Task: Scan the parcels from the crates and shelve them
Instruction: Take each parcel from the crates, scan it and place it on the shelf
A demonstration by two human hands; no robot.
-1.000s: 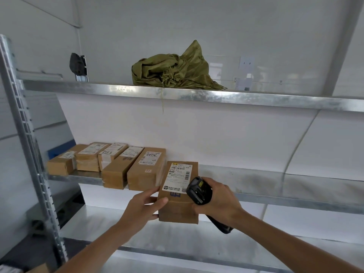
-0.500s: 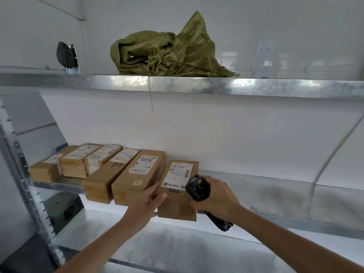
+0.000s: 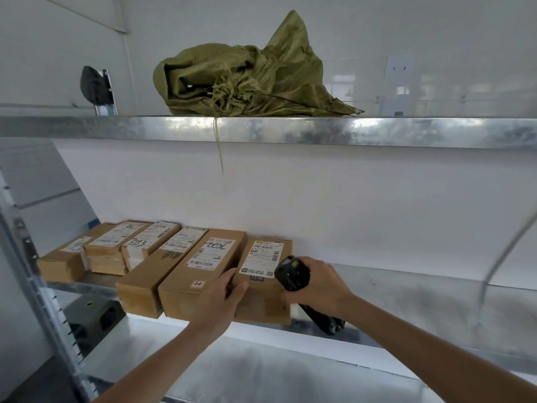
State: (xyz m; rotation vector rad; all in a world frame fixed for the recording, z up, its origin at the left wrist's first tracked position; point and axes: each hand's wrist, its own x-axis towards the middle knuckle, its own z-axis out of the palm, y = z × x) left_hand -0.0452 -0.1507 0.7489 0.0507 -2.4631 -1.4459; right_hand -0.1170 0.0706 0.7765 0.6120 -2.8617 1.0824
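We are holding a brown cardboard parcel [image 3: 263,282] with a white barcode label on the middle shelf [image 3: 406,289], touching the row's right end. Our left hand [image 3: 216,305] is gripping its near left corner; our right hand [image 3: 318,286] is clutching a black scanner [image 3: 290,274] against its right side.

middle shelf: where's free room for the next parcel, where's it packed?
Free: the middle shelf is bare right of the parcel gripped by the left hand; the right hand holds the scanner there. Crowded: boxes fill the left end. The top shelf is bare right of the green sack.
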